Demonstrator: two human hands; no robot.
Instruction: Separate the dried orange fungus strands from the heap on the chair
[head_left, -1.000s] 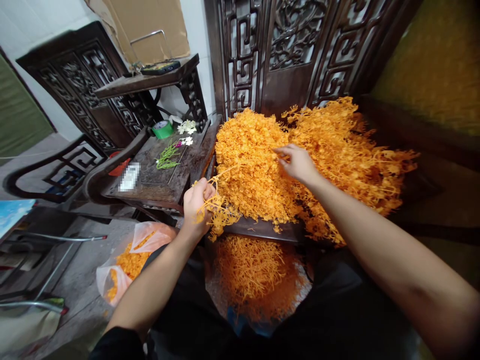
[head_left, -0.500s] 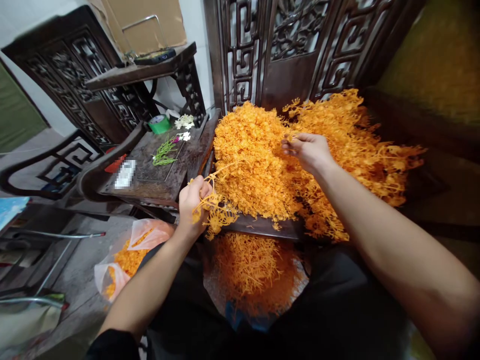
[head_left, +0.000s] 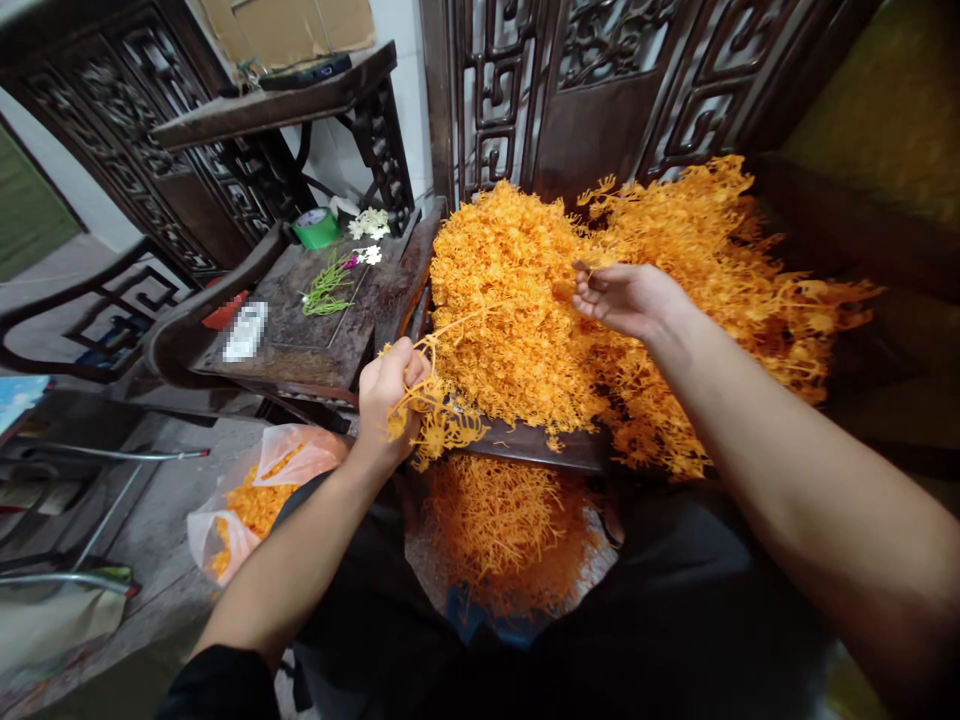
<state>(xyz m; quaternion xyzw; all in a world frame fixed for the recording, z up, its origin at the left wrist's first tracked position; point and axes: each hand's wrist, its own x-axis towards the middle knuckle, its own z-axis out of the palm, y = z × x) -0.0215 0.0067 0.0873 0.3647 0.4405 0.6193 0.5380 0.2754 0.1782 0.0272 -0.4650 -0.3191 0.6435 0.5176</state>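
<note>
My left hand (head_left: pixel 390 400) is closed around an orange plastic flower sprig (head_left: pixel 439 430). Its curly heads hang below the fingers, and a thin stem reaches right across the pile. Over the seam between two heaps, my right hand (head_left: pixel 619 295) is held with thumb and fingertips drawn together; whatever is between them is too small to make out. Beneath the hands lies a dense heap of orange plastic flower pieces (head_left: pixel 510 300). A looser heap of orange sprigs (head_left: pixel 697 250) spreads to its right, partly behind my right forearm.
Between my legs, a container (head_left: pixel 592 560) holds orange stems (head_left: pixel 502 520). On the floor at left sits a plastic bag (head_left: pixel 296 455) of orange pieces. A dark wooden chair seat (head_left: pixel 300 350) bears green tape (head_left: pixel 316 228), green sprigs (head_left: pixel 328 290) and white flowers (head_left: pixel 369 223).
My right hand has shifted slightly right and turned, showing more of the palm side. My left hand keeps hold of the sprig. The whole view has moved a little.
</note>
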